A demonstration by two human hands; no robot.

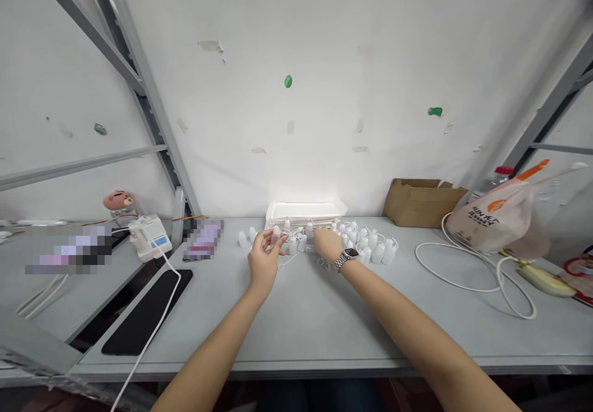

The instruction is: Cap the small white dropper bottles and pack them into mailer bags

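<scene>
— So, what has your left hand (pixel 265 260) got?

— One small white squeeze bottle (pixel 277 235), pinched between my thumb and fingertips. The hand is only part closed, with the wrist cocked back and the forearm angled in from the near edge. A bottle that slim suits a fingertip hold better than a full grip.

— And your right hand (pixel 328 244)?

— It's turned palm down, with the fingers curved over the cluster of bottles (pixel 365 245). The back of the hand hides my fingertips, so I can't tell whether it has hold of anything. My wristwatch (pixel 347 259) sits just behind it.

— Why are the bottles bunched there?

— They stand close together on the bench (pixel 315 322), right in front of me, so both hands reach them without my leaning. Thin plastic loops (pixel 283 262) trail from them onto the bench. Behind them, near the wall, is a stack of white trays (pixel 306 213).

— What's off to the sides?

— On my right are a cardboard box (pixel 421 203), a plastic bag (pixel 495 217) and a coiled white cable (pixel 463 279). On my left are a white plastic device (pixel 149 237) and a black pad (pixel 146 310).
</scene>
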